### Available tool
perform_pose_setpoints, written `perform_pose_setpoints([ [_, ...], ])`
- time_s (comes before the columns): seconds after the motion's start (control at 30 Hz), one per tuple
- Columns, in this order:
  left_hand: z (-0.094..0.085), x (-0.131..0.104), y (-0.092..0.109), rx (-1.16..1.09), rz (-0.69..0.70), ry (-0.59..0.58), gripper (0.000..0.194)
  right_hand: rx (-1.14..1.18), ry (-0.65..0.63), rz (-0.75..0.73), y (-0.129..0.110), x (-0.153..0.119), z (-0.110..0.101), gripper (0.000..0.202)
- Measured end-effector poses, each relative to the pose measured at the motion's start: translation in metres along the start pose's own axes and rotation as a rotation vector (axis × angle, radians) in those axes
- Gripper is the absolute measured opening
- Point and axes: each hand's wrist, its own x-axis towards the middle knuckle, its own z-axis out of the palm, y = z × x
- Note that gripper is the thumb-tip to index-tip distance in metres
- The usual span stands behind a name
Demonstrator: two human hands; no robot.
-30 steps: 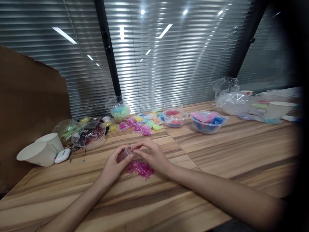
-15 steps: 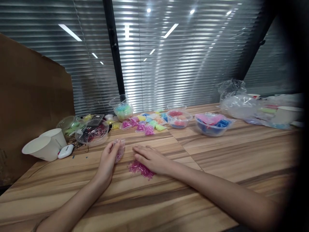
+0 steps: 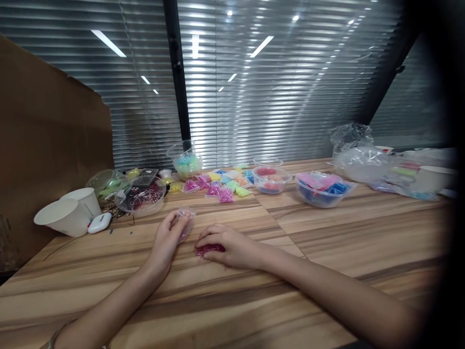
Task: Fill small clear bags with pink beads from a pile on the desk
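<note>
My left hand (image 3: 169, 238) holds a small clear plastic bag (image 3: 187, 224) with some pink pieces showing in it, pinched between thumb and fingers. To its right, my right hand (image 3: 227, 246) rests over a pile of small pink tube-like pieces (image 3: 209, 248) on the wooden table (image 3: 254, 310). Its fingers are curved around the pile, with thumb and fingertips apart, and part of the pile is hidden beneath the hand. Farther back lie several small filled bags, among them a pink one (image 3: 225, 195) and a yellow-green one (image 3: 242, 192).
At the left are paper cups (image 3: 60, 218), a white case (image 3: 99, 223), a bowl of dark red beads (image 3: 143, 203) and a cardboard panel (image 3: 54, 126). Behind stand bowls of coloured bags (image 3: 188, 167), (image 3: 271, 180), (image 3: 319, 191). Clear plastic bags (image 3: 363, 160) lie at the right.
My right hand has curled its fingers over the pink pile, covering more of it. My left hand and its bag have shifted slightly right, nearer to the right hand.
</note>
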Motion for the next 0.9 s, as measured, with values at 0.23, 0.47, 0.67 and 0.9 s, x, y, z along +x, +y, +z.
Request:
perform_pose_setpoints([
  [0.23,0.0029,-0.0035,0.0030,0.042,-0.002,-0.055,0.045,0.070,0.117,0.064,0.0063,-0.0013,0.0011,0.019],
  [0.47,0.0057,-0.0067,0.0055,0.067,-0.015,-0.162,0.050,0.142,0.343,0.221,0.0075,0.0020,-0.0001,0.016],
  [0.67,0.0072,-0.0077,0.0040,0.107,0.011,-0.199,0.049,0.257,0.560,0.246,0.0057,0.0025,-0.0028,0.014],
  [0.9,0.0052,-0.0071,-0.0031,0.219,0.090,-0.325,0.045,0.213,0.504,0.117,0.0002,0.0019,-0.0039,0.017],
])
